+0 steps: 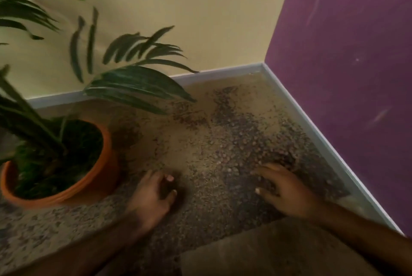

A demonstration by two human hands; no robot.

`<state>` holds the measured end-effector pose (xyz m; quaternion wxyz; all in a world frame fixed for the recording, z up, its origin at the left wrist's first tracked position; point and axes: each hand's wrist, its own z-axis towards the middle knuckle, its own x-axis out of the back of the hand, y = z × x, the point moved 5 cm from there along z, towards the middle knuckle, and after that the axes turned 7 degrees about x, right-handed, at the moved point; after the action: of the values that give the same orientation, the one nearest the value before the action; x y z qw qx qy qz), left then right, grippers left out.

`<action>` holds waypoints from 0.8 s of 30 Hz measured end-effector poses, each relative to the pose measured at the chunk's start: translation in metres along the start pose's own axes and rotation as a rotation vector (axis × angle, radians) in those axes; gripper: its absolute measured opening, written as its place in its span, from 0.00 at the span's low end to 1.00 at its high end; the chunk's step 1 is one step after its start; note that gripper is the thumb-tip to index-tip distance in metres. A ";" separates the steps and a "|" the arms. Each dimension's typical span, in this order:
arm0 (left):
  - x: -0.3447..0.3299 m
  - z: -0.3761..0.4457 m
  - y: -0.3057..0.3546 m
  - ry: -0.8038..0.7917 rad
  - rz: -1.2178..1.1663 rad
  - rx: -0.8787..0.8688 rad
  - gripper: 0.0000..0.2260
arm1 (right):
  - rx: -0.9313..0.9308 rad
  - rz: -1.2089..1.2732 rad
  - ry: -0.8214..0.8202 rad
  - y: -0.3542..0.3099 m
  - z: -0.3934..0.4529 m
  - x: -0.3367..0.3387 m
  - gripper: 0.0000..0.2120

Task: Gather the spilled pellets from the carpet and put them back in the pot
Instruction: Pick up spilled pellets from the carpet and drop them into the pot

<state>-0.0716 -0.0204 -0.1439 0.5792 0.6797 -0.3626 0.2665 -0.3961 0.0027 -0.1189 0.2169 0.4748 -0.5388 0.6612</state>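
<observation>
Small dark brown pellets point(240, 133) lie scattered over the tan carpet point(178, 142) in the room's corner, thickest in the middle and toward the right wall. An orange pot point(98, 177) with a green palm plant stands at the left. My left hand point(153, 195) rests on the carpet just right of the pot, its fingers curled around a dark clump of pellets. My right hand point(287, 188) lies palm down on the pellets, fingers spread and slightly bent. The image is blurred.
A cream wall point(178, 8) and a purple wall point(345, 52) meet at the corner, each with a pale skirting board point(223, 72). Palm fronds point(138, 84) hang over the carpet. A brown fabric-covered knee point(278, 251) sits at the bottom.
</observation>
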 end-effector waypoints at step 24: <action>-0.028 0.160 -0.016 0.310 0.170 0.217 0.20 | -0.222 -0.156 0.221 0.088 -0.007 -0.065 0.22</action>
<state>-0.0848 -0.1707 -0.2049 0.5270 0.6557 -0.2944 0.4535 -0.4397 -0.0045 -0.2188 0.3769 0.4127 -0.5429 0.6268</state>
